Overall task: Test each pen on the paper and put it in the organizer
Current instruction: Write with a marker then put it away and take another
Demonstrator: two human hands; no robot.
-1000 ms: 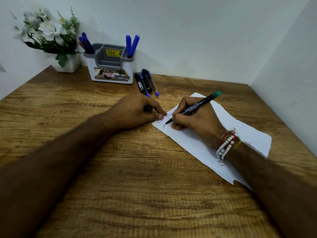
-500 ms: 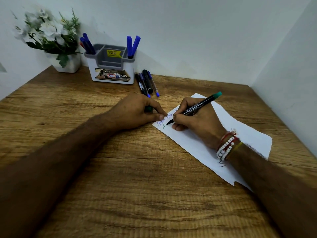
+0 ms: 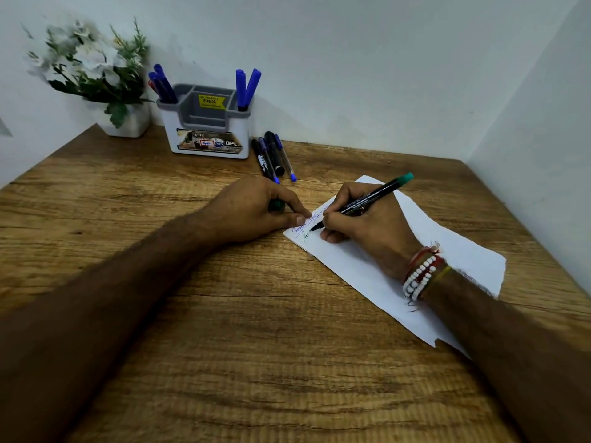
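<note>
Green-ended pen [image 3: 361,204] is pinched in the right hand [image 3: 367,231], its tip on the paper [image 3: 463,251] at centre frame. The left hand [image 3: 252,211] curls round a dark cap [image 3: 276,205], one fingertip pinning the paper's corner. If that fingertip lifts, the sheet could slide and smear the ink. The organizer [image 3: 208,123] stands upper left.

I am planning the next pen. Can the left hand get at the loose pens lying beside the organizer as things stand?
Probably yes: the loose pens lie just beyond the left hand, nothing between. But it grips a green cap and its thumb pins the paper.
</note>
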